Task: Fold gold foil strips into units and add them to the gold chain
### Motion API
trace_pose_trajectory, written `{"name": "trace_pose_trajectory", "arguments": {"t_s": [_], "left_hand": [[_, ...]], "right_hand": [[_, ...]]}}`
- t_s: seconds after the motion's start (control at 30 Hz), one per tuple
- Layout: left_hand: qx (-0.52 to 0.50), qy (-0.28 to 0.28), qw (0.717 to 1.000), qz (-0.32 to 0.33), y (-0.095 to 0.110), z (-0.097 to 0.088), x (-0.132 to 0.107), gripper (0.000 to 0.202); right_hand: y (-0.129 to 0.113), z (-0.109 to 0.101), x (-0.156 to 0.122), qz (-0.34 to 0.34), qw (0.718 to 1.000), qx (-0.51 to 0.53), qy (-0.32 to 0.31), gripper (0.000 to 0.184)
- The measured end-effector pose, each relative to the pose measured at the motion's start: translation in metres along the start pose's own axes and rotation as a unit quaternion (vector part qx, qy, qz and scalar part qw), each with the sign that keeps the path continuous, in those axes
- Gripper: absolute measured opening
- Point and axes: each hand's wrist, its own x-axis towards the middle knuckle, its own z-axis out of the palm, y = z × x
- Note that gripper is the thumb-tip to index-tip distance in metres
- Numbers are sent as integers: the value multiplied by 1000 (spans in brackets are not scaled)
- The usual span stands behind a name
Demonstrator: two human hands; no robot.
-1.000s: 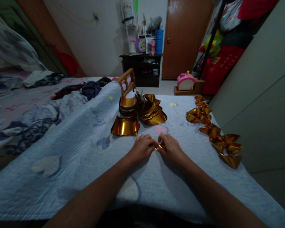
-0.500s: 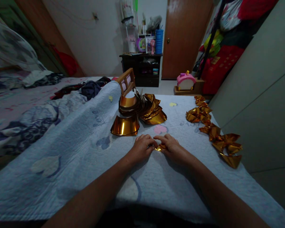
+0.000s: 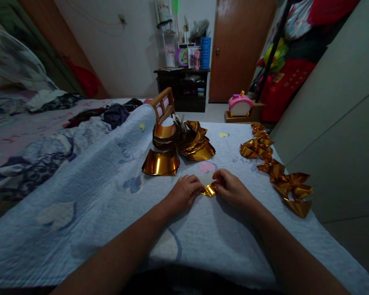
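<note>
Between my hands a small folded piece of gold foil paper [image 3: 209,190] lies low over the quilt, its shiny face upward. My left hand [image 3: 187,191] has its fingers closed on the left end of the piece. At the right end, my right hand [image 3: 231,187] pinches it between thumb and fingers. Beyond my hands sits a fanned pile of gold foil sheets [image 3: 161,162], some curled upright. Several folded gold foil pieces [image 3: 295,186] form a line along the right side.
A light blue quilt [image 3: 110,229] covers the surface and bunches up on the left. A small wooden frame [image 3: 163,104] stands behind the pile. Farther off are a dark cabinet [image 3: 184,103], a pink toy [image 3: 240,105] and a door [image 3: 232,53]. A pale cabinet [image 3: 335,135] borders the right.
My right hand has shifted slightly to the right, with its fingers raised a little. More of the folded gold foil paper now shows between my hands. The left hand stays nearly in place.
</note>
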Motion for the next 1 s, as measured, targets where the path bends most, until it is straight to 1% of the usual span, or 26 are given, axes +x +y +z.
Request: {"name": "trace_pose_trajectory", "arguments": {"t_s": [0.13,0.2,0.27,0.43,0.53,0.6,0.77,1.0], "left_hand": [[8,-9,1000,8,2,-2,0,21],[12,-9,1000,11,2,-3,0,22],[13,-9,1000,13,3,-3,0,23],[21,-12,1000,14,4,-3,0,23],[26,-7,1000,10,7,-3,0,18],[27,-10,1000,0,10,-4,1,15],[21,-23,999,-33,15,-7,4,17],[13,-18,998,-62,17,-7,8,20]], "right_hand": [[2,-9,2,2,999,-45,18,13],[4,-14,3,15,997,-68,24,12],[7,-18,4,24,995,-95,25,16],[13,-17,5,-32,990,-136,-23,22],[14,-14,4,-46,987,-145,-44,21],[13,-14,4,-55,986,-152,-49,20],[8,-16,4,-76,981,-167,-68,24],[10,-14,6,-90,980,-167,-54,26]]}}
